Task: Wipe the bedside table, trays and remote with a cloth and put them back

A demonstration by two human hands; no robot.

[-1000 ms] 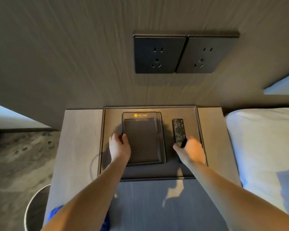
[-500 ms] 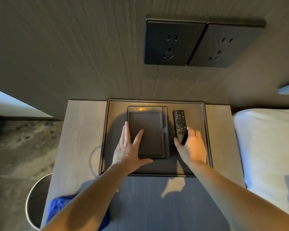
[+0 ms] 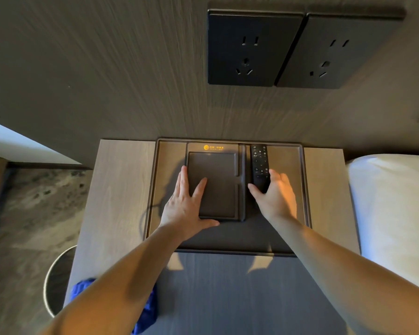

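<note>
Moved since the earlier frames: small tray (image 3: pixel 213 184) and remote (image 3: pixel 259 165), both pushed toward the wall end of the large tray (image 3: pixel 288 189).

Left hand (image 3: pixel 186 204): flat and spread on the small tray's left edge, gripping nothing.
Right hand (image 3: pixel 276 194): fingers around the remote's near end, grasping it.
Cloth (image 3: pixel 145 310), blue: lying near the front edge of the surface (image 3: pixel 121 189), partly under the left forearm.

Step judged: putting back. Advice: square the small tray to the large tray's far rim, set the remote parallel just beside it, lift hands straight off without dragging.
</note>
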